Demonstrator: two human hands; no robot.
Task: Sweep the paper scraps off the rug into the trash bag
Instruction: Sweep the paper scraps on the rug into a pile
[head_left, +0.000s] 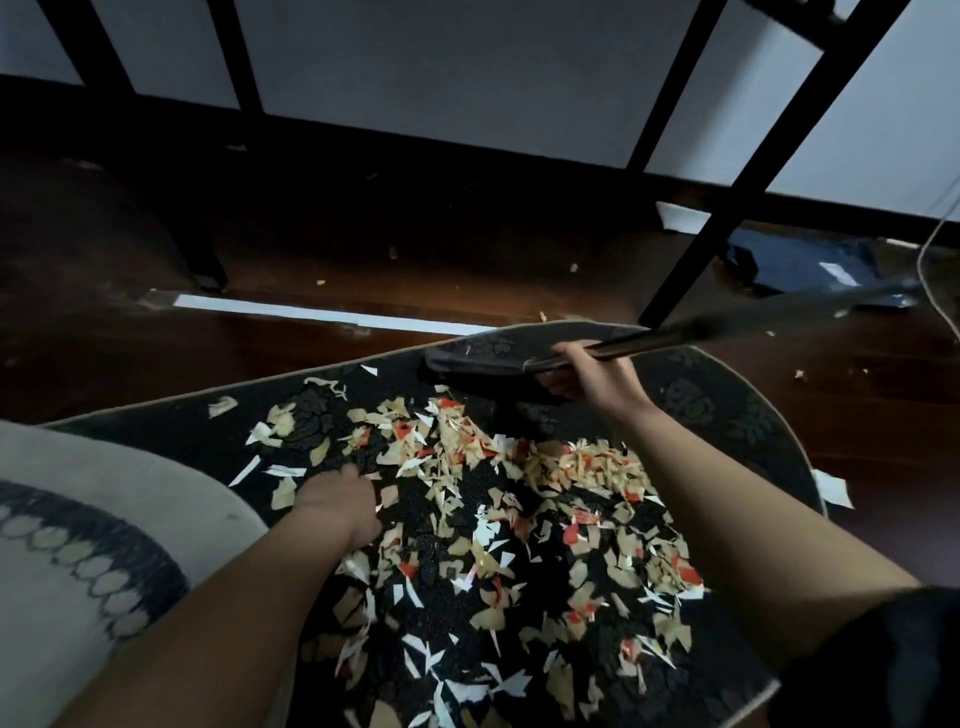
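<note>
Most of the job looks undone. Right hand (571, 371) fingers curl round a broom (488, 364) handle; left hand (337, 501) presses the rug (727, 405), fingers hidden, cannot tell. Paper scraps (519, 519) still blanket it. A dark bag (800, 267), perhaps for trash, lies well apart.

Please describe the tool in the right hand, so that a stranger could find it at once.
Start at the dark rug strewn with paper scraps. At its far edge the right hand grips a dark broom, whose long handle runs up to the right. It is the only long dark tool there, unlike the small pale scraps.
</note>
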